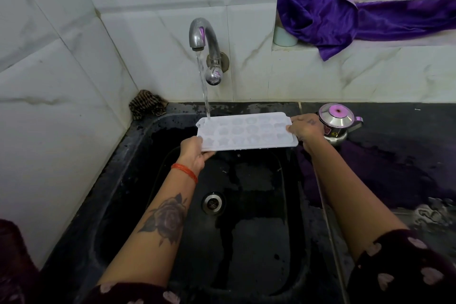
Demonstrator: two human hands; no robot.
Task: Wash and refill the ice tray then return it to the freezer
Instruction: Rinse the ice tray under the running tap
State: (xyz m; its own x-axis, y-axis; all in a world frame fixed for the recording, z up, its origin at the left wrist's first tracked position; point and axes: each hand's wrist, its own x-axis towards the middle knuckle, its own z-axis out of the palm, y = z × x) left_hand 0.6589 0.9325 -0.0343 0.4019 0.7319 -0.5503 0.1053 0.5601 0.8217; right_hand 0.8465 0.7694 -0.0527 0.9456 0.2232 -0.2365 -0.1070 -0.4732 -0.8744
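counter [394, 155]: black, wet | kettle [336, 122] on it | sink [138, 180]

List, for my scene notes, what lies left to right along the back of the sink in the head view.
Scrubber → left hand → ice tray → right hand → steel kettle.

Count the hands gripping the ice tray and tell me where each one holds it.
2. The left hand grips the ice tray at its near-left corner; the right hand grips its right end.
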